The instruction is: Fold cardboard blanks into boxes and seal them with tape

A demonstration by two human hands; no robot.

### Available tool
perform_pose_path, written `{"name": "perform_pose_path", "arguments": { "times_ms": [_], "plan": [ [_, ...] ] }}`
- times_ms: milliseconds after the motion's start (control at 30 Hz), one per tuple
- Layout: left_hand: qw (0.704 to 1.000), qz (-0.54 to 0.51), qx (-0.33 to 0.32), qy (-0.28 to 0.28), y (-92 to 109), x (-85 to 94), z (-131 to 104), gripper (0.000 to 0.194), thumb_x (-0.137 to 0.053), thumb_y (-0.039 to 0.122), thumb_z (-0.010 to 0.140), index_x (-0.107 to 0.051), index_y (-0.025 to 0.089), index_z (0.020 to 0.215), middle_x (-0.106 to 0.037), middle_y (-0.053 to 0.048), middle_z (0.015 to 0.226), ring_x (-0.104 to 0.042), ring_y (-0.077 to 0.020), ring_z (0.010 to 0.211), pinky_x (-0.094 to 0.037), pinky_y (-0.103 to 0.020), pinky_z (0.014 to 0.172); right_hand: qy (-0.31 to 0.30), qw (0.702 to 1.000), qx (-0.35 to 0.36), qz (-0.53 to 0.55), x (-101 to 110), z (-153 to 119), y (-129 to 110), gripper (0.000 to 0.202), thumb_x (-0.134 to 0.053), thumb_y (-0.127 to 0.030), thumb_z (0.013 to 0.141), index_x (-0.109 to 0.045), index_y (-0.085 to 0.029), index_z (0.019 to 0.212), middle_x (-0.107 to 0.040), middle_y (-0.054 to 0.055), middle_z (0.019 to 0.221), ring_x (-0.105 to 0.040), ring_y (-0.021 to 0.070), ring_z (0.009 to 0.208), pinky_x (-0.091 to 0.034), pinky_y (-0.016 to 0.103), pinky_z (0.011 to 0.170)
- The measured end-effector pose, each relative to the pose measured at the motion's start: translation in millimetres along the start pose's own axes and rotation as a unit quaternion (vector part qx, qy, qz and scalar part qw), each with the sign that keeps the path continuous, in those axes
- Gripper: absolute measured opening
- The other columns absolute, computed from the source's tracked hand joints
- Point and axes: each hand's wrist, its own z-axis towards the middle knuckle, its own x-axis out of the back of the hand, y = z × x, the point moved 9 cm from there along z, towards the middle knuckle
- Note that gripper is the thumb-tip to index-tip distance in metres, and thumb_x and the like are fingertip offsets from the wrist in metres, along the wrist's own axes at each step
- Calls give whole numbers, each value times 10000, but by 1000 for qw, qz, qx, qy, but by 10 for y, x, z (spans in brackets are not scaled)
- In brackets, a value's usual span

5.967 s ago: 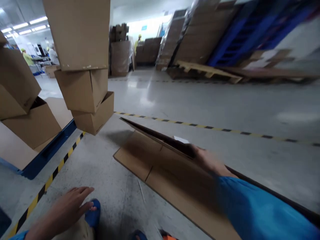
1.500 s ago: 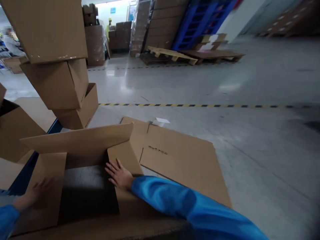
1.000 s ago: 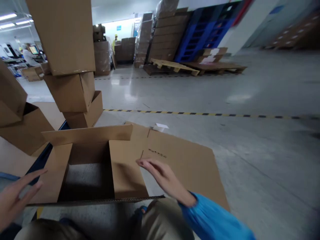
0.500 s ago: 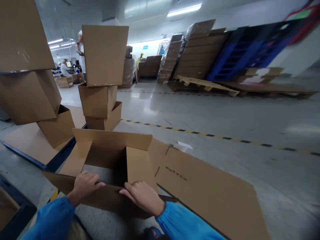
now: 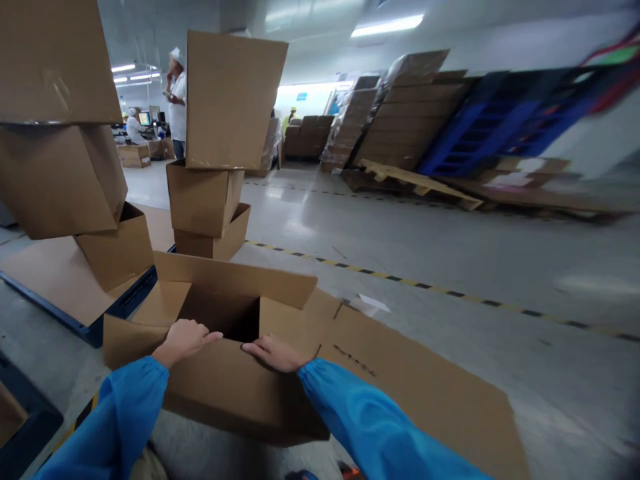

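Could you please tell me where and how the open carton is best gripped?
Probably by the top edge of its near panel, from the person's side, with left hand and right hand apart: the carton opens upward, so fingers can hook over.

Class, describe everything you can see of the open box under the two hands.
The box is brown, apparently cardboard, open-topped and dark inside. Its long far flap stands raised; shorter flaps show at both ends. The left hand and right hand touch its near edge. Flattened cardboard lies to its right.
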Motion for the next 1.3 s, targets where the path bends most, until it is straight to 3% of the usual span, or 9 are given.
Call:
{"name": "perform_pose_path", "arguments": {
  "times_ms": [100, 233, 400, 500, 600, 700, 800, 967, 1300],
  "plan": [
    [999, -8, -33, 23, 1, -218, 188, 566, -345, 537, 1021, -769, 164, 982, -745, -148, 944, -699, -282, 962, -493, -395, 916, 74, 993, -12, -89, -87, 136, 160, 520, -348, -490, 1022, -732, -140, 1002, -747, 134, 956, -697, 263, 954, -516, 375, 882],
    [992, -64, -68, 82, -74, -680, 423, 544, -389, 482, 1000, -536, 173, 1423, -556, -143, 1429, -480, -262, 1354, -271, -475, 1185, 162, 977, -20, -141, -365, 259, 439, 573, -435, -489, 994, -514, -112, 1417, -453, 195, 1515, -370, 310, 1438, -214, 540, 1211],
    [993, -119, 3, 13, -295, -1150, 661, 555, -350, 541, 986, -609, 210, 1348, -627, -124, 1349, -563, -274, 1271, -381, -450, 1110, 171, 980, -52, -90, -486, 403, 746, 642, -431, -528, 985, -446, -113, 1475, -349, 179, 1583, -281, 292, 1486, -159, 543, 1233],
    [993, -114, 13, 23, -302, -1084, 698, 526, -336, 521, 991, -668, 203, 1247, -685, -130, 1245, -626, -293, 1172, -443, -445, 1040, 242, 963, -45, -111, -59, 521, 735, 521, -405, -381, 1006, -483, -96, 1435, -380, 179, 1566, -290, 286, 1481, -177, 538, 1232],
    [992, -110, 16, 54, -303, -1000, 701, 482, -358, 459, 995, -647, 175, 1258, -658, -130, 1284, -580, -280, 1235, -406, -441, 1091, 357, 924, -35, -133, 676, 727, 584, 465, -337, -273, 1017, -492, -92, 1416, -439, 178, 1524, -305, 275, 1471, -162, 526, 1235],
    [985, -99, 11, 138, -321, -889, 670, 478, -416, 398, 977, -576, 129, 1338, -566, -158, 1399, -489, -286, 1332, -343, -456, 1152, 422, 893, -18, -153, 1301, 1029, 312, 439, -338, -249, 1018, -505, -90, 1392, -491, 186, 1469, -353, 279, 1433, -167, 523, 1224],
    [967, -73, 10, 244, -321, -766, 574, 528, -470, 371, 951, -509, 107, 1407, -478, -194, 1477, -425, -325, 1387, -357, -489, 1137, 427, 888, -18, -169, 1532, 1270, 60, 415, -335, -307, 1038, -536, -118, 1349, -573, 181, 1365, -463, 279, 1331, -271, 485, 1164],
    [943, -21, 58, 326, -316, -731, 383, 593, -493, 402, 946, -460, 107, 1460, -320, -252, 1566, -258, -383, 1475, -232, -568, 1165, 369, 908, -75, -182, 1110, 1294, -44, 421, -293, -360, 1059, -658, -152, 1075, -691, 141, 1004, -603, 272, 969, -422, 393, 889],
    [968, -53, 74, 232, -421, -1227, 174, 652, -552, 546, 894, -540, 154, 1416, -385, -256, 1528, -257, -433, 1463, -151, -615, 1155, 416, 899, -45, -133, 544, 826, -179, 437, -289, -299, 1058, -682, -126, 1138, -703, 167, 1020, -605, 273, 956, -413, 417, 914]
  ]
}}
